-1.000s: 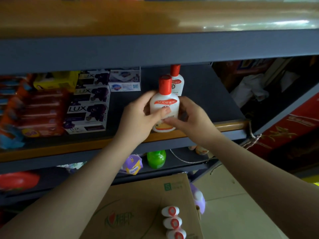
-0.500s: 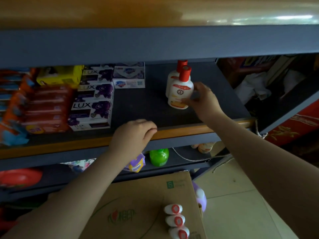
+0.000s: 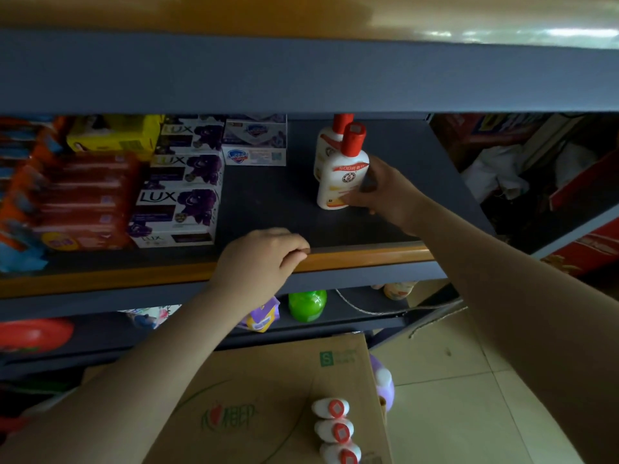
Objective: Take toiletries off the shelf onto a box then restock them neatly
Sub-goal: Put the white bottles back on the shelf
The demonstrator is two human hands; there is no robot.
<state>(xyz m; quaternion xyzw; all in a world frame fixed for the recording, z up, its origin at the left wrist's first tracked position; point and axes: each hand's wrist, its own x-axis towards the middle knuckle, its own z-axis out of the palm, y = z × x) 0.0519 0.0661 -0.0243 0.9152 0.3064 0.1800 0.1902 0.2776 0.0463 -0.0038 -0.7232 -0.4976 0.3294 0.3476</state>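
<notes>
A: Labels first. What reads?

B: Front lotion bottle (image 3: 341, 172): white body, red cap, red band with "SOD" and characters too small to make out, round emblem under it. It stands upright on the dark shelf (image 3: 274, 202), touching a second bottle (image 3: 326, 145) of the same kind right behind it.

A: Hands?

B: Right hand (image 3: 382, 192) grips the front bottle at its right side and base, fingers curled round it. Left hand (image 3: 261, 259) rests on the shelf's wooden front edge, fingers loosely curled, holding nothing.

A: Left of the bottles?

B: Purple-and-white soap boxes (image 3: 181, 199) marked "LUX", stacked in a row running back. Behind them a white box with a blue shield logo (image 3: 254, 152); the name on it is unreadable. A yellow pack (image 3: 114, 135) and red wrapped packs (image 3: 80, 202) further left, print blurred.

A: Below?

B: Cardboard box (image 3: 268, 406) with green printing and a green square showing "S". Three white bottles with red caps (image 3: 331, 426) lie side by side on its top, near the right edge. On the lower shelf, a green bottle (image 3: 306, 304) beside a purple pack (image 3: 261, 316), the latter partly hidden by the left forearm.
</notes>
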